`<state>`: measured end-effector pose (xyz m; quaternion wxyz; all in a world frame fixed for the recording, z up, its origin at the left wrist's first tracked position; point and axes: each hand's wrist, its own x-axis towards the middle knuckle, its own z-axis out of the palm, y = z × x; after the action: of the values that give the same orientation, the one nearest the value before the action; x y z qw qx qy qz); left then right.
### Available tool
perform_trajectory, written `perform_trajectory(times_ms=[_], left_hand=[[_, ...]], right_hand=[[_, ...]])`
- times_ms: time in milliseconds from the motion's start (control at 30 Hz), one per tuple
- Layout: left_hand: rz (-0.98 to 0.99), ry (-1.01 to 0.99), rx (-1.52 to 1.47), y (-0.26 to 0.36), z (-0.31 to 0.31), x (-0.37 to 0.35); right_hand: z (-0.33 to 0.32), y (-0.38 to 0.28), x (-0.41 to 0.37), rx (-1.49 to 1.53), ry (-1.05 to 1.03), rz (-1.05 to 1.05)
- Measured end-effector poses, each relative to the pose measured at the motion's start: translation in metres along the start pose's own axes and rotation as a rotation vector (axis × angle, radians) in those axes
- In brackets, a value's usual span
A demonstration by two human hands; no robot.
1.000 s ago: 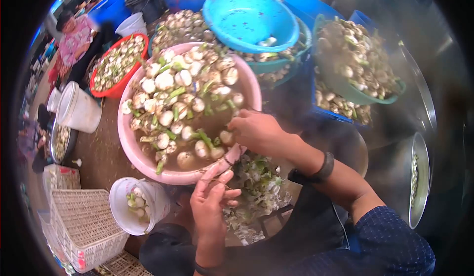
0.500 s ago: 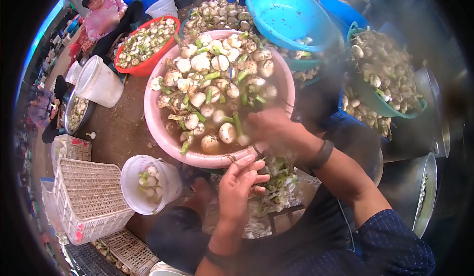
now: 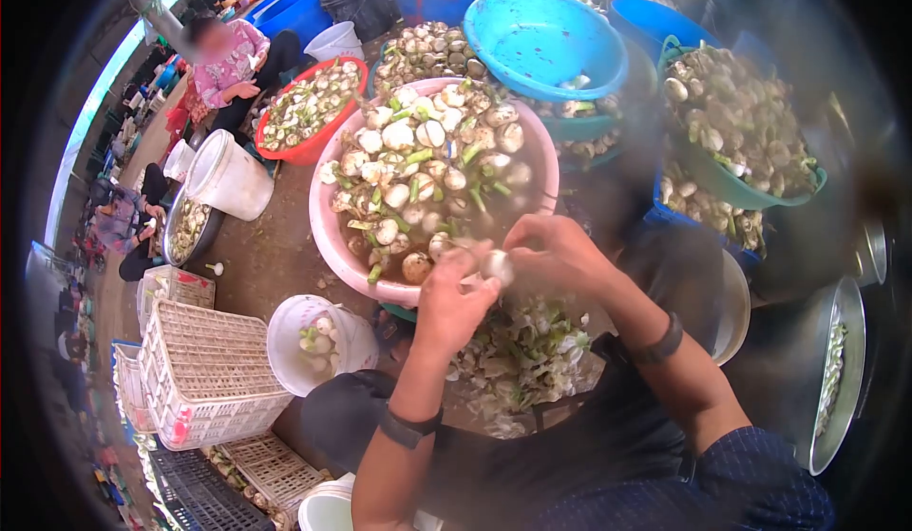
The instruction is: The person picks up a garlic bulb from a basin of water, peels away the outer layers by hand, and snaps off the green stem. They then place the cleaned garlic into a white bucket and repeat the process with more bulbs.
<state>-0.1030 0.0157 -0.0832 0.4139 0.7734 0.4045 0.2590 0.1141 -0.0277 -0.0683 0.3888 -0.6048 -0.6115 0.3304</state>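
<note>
In the head view, my left hand [image 3: 454,300] grips a white garlic bulb [image 3: 497,267] just over the near rim of the pink tub [image 3: 326,219]. My right hand [image 3: 559,254] is close beside that bulb, thumb and fingers pinched together; what lies between them is too blurred to make out. Inside the tub, many garlic bulbs [image 3: 399,135] with short green stems sit in murky brown water. Below my hands is a heap of peeled skins and leaves [image 3: 522,355].
Left of my legs stand a white bucket [image 3: 285,341] holding several bulbs and a white crate [image 3: 209,341]. A red basin [image 3: 302,151] and blue basin [image 3: 541,42] lie beyond the tub. A green basket [image 3: 741,189] is at right. One person [image 3: 226,70] sits far left.
My right hand has come up out of the tub, and my left hand now holds a garlic bulb beside it. The camera view has shifted, moving the surroundings slightly rightward.
</note>
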Motion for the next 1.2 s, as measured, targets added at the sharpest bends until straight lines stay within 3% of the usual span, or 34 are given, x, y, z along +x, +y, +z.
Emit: perform_trajectory(times_ms=[33,133,233,433,533,800,1200], left_hand=[[-0.127,-0.07,-0.239,0.012,0.008,-0.003],[-0.117,-0.21,-0.127,0.047,0.019,-0.008],[-0.146,-0.235,-0.095,0.04,0.033,-0.007],[-0.392,-0.247,-0.857,-0.002,0.064,-0.017],[-0.49,-0.21,-0.965,-0.003,0.063,-0.019],[-0.413,-0.181,-1.02,-0.016,0.056,-0.024],[-0.451,0.047,-0.999,-0.012,0.055,-0.026]], right_hand=[[0.0,-0.001,-0.01,0.048,0.042,-0.024],[0.003,0.002,-0.035,0.178,0.13,0.085],[0.007,0.007,-0.054,0.281,0.166,0.153],[0.007,0.014,-0.074,0.054,0.065,-0.027],[0.01,0.016,-0.077,0.015,-0.009,0.036],[0.022,0.008,-0.077,-0.029,0.003,0.038],[0.025,-0.006,-0.08,0.027,0.049,-0.006]])
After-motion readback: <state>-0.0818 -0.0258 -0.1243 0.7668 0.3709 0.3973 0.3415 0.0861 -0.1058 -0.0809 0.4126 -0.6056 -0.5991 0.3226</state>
